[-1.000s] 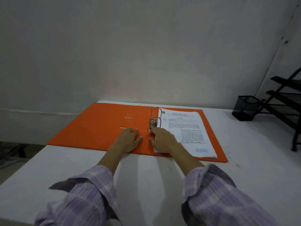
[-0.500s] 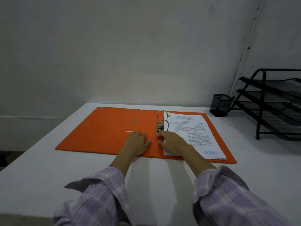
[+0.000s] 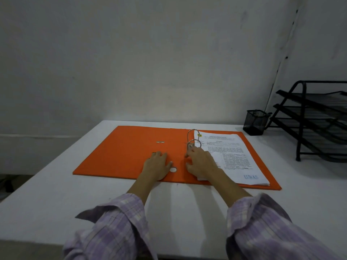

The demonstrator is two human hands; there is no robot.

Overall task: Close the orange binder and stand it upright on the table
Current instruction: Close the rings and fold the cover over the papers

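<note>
Orange binder (image 3: pixel 131 154) — open flat on white table (image 3: pixel 47 194), metal rings (image 3: pixel 193 139) upright, printed sheets (image 3: pixel 232 156) on right half

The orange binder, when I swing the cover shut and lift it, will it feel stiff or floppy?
Probably stiff: the binder lies flat with straight edges like board. The papers sit threaded on the rings, so they should stay put but weight that side.

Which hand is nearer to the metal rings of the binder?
Right. The right hand has its fingertips at the base of the metal rings; the left hand lies flat on the binder, further left.
</note>
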